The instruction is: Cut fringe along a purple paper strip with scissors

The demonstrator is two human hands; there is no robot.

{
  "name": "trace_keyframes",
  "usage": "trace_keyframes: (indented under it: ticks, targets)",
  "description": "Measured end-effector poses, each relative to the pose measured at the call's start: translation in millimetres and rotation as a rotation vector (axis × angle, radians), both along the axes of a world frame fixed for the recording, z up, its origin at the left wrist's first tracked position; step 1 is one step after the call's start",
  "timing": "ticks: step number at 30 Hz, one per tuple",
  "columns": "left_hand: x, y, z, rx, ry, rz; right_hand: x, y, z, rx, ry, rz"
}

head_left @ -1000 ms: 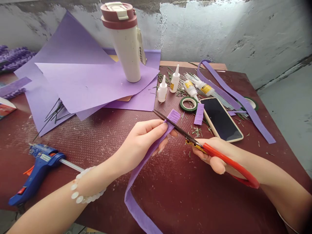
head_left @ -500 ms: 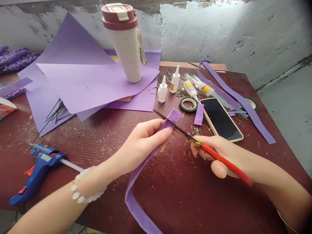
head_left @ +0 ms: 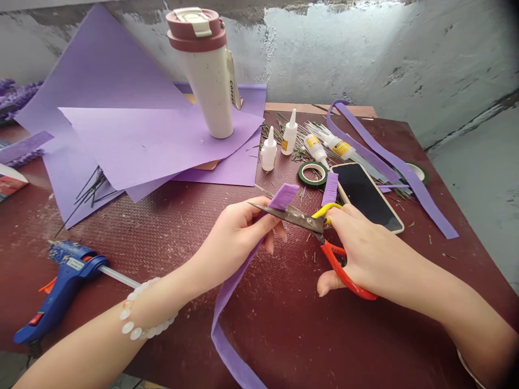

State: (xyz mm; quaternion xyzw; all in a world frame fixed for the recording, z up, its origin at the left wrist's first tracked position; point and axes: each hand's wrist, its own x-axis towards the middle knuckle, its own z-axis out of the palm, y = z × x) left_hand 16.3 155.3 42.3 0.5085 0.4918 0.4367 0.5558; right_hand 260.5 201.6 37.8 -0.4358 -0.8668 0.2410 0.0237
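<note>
My left hand [head_left: 247,227] pinches a long purple paper strip [head_left: 232,302] near its upper end, and the rest hangs down past the table's front edge. My right hand [head_left: 360,243] grips scissors [head_left: 298,216] with red and yellow handles. Their blades are parted, with the folded-looking end of the strip between them, just above my left thumb. A short fringed purple piece [head_left: 330,189] lies on the table beyond the scissors, beside a phone [head_left: 367,194] and a roll of green tape [head_left: 312,174].
Several small glue bottles [head_left: 289,135] and cut wire stems stand or lie at the back. A tall cup [head_left: 211,86] rests on purple sheets [head_left: 141,140]. At left lies a blue glue gun [head_left: 60,286]. Another purple strip [head_left: 405,156] lies at right.
The scissors have turned and their blades have opened around the strip's end. My right hand has rotated, back now upward. My left hand keeps nearly the same place.
</note>
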Motion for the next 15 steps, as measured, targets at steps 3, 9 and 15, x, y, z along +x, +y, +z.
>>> trace_keyframes:
  ticks: [3, 9, 15]
  targets:
    - [-0.2, -0.9, 1.3, 0.000, 0.023, 0.005, -1.0, 0.7, -1.9, 0.028, 0.023, 0.018]
    - [-1.1, -0.2, 3.0, 0.002, 0.024, 0.007, -0.1, 2.7, -7.6, 0.042, 0.087, 0.025]
    - [-1.1, 0.7, 2.2, -0.051, -0.023, -0.021, 0.4, 4.8, -3.0, -0.152, 0.068, -0.013]
